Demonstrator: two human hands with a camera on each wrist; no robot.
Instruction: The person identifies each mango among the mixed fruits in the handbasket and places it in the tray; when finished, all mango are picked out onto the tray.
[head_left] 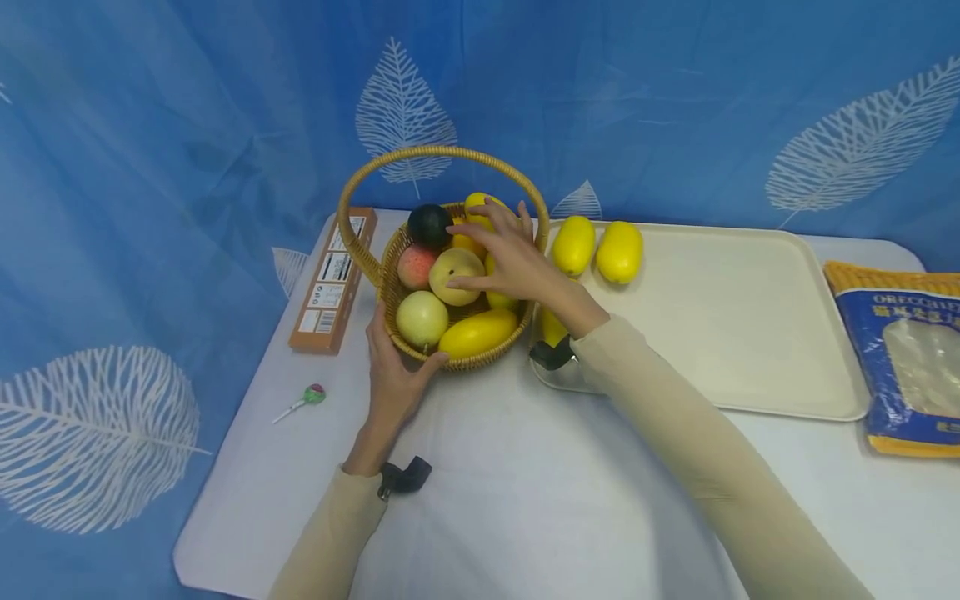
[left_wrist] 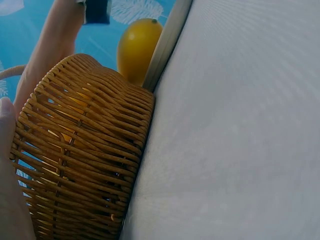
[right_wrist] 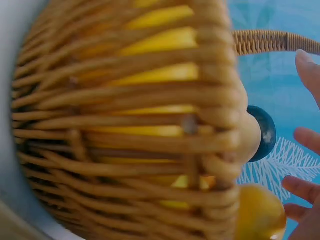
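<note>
A wicker basket [head_left: 491, 360] with a tall arched handle holds several fruits. Among them are a dark green round fruit [head_left: 430, 226], a peach [head_left: 416, 267], a pale yellow round fruit [head_left: 457, 275], a pale green pear [head_left: 422, 318] and a yellow oblong fruit [head_left: 478, 333]. My left hand [head_left: 397, 371] grips the basket's near left side, its thumb at the rim. Over the basket's right part hovers my right hand [head_left: 513, 258], fingers spread and apart, with nothing held. In the right wrist view its fingers [right_wrist: 302, 190] are beside a yellow fruit [right_wrist: 260, 212].
To the right, a cream tray [head_left: 735, 325] carries yellow oblong fruits [head_left: 620, 252], one partly hidden by my right arm. A blue and yellow pasta bag [head_left: 907, 358] lies past the tray. At left are a brown box [head_left: 333, 279] and a lollipop [head_left: 313, 394].
</note>
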